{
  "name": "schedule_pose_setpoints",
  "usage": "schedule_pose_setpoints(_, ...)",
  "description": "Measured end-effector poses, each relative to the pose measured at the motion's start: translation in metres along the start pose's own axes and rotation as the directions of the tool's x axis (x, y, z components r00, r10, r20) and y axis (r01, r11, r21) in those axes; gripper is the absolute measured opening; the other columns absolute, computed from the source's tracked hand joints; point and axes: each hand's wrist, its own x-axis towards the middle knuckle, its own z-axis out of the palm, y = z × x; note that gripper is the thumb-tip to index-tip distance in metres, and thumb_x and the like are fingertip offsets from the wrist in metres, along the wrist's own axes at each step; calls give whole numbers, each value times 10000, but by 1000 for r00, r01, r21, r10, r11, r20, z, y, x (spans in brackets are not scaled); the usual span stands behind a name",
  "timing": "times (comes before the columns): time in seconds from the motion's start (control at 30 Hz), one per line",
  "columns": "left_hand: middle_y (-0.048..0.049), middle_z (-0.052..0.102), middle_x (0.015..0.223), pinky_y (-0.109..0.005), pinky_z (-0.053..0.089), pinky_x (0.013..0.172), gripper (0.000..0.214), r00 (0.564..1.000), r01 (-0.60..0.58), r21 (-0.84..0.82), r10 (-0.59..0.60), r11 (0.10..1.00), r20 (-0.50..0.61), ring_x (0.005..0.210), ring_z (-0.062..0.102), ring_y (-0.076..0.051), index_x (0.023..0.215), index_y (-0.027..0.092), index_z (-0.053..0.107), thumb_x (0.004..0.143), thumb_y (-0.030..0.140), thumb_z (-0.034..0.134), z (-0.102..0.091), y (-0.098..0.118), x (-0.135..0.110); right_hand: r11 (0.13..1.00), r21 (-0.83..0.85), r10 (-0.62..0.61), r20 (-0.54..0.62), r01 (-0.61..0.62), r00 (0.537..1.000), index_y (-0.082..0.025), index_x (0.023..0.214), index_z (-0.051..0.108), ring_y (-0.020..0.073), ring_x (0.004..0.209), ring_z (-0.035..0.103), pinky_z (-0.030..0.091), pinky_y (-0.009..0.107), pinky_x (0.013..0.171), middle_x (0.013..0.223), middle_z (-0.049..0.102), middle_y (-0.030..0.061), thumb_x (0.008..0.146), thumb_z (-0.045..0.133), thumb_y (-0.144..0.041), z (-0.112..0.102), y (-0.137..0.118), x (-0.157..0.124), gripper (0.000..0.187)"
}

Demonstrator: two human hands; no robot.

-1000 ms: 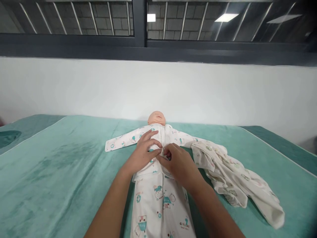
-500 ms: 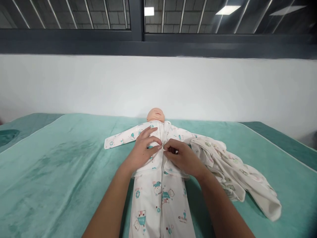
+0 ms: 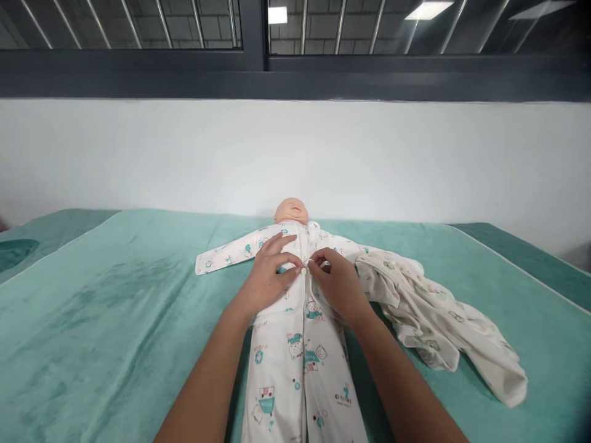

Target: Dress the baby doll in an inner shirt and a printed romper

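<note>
White printed cotton romper (image 3: 295, 351): on bald plastic doll (image 3: 291, 211), lying six-to-twelve, dead ahead.
Left hand (image 3: 270, 277): spread flat, thumb pressing placket.
Right hand (image 3: 335, 282): pinching placket at twelve, possibly a snap; both equally near.

1. We see our left hand (image 3: 268, 277) spread flat on the chest of the printed sleepsuit (image 3: 295, 363), its thumb tip at the front opening.
2. Our right hand (image 3: 337, 284) pinches the sleepsuit's front edge, its fingertips just beside the left thumb.
3. Just beyond both hands lies the doll's head (image 3: 291, 211), face up.
4. To the right of our right hand, a second garment (image 3: 443, 320) lies crumpled on the teal cover (image 3: 115, 320).
</note>
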Motion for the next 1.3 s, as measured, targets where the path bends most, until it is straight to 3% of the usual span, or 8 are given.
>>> schedule_pose_setpoints(0.3,-27,506,1408,-488,296,1122,210,993,6,63,1,998,-122,1389,325,-256,803,236,511,817,398,644,9,4,0,952,240,176,75,-189,982,-214,773,604,95,514,407,302,227,466,672,548,-41,762,585,-341,-8,0,1,129)
schedule_pose_setpoints(0.53,-18,504,1409,-477,265,1133,151,992,-37,118,52,992,-119,1396,316,-246,753,232,468,810,234,609,9,4,0,909,303,260,123,-286,958,-229,768,575,77,409,290,224,221,381,516,410,-83,770,587,-360,-6,1,1,131)
schedule_pose_setpoints(0.73,-22,595,1295,-386,398,1009,123,966,49,-177,-92,983,-240,1253,490,-212,744,223,479,857,230,527,10,3,1,883,364,271,120,-296,955,-227,759,572,75,408,295,204,209,376,504,375,-84,765,596,-359,-5,0,1,134)
schedule_pose_setpoints(0.83,-7,662,1051,-310,446,880,135,865,128,-369,-286,920,-412,1005,596,-165,760,217,476,872,280,517,4,2,3,819,456,310,158,-348,937,-234,736,525,85,393,292,193,220,371,482,362,-86,768,579,-368,-9,2,1,148)
schedule_pose_setpoints(1.0,43,507,705,-245,409,598,178,444,325,-580,-662,747,-604,625,484,-115,806,201,528,841,374,549,-25,-22,0,870,401,332,-41,-289,942,-222,696,514,126,520,392,304,248,460,575,443,-48,736,547,-353,-22,31,12,141)
schedule_pose_setpoints(1.07,50,486,678,-241,388,562,185,338,322,-655,-729,684,-595,589,466,-110,836,190,526,842,374,540,-37,-41,-6,921,271,336,-193,-279,922,-208,660,535,154,643,454,356,261,558,659,520,-19,715,528,-329,-29,45,19,134)
schedule_pose_setpoints(1.17,62,452,647,-234,367,544,160,274,353,-651,-740,672,-614,559,448,-102,823,183,510,831,336,553,-52,-68,-18,939,62,341,-259,-337,904,-202,662,568,196,759,514,372,288,659,740,610,8,726,491,-344,-42,61,24,173)
schedule_pose_setpoints(1.3,50,480,680,-243,390,566,145,267,500,-538,-712,679,-650,574,473,-109,827,186,496,840,323,541,-59,-87,-29,922,-135,304,-331,-363,893,-193,782,647,227,857,571,389,303,746,866,689,46,735,478,-356,-70,80,19,239)
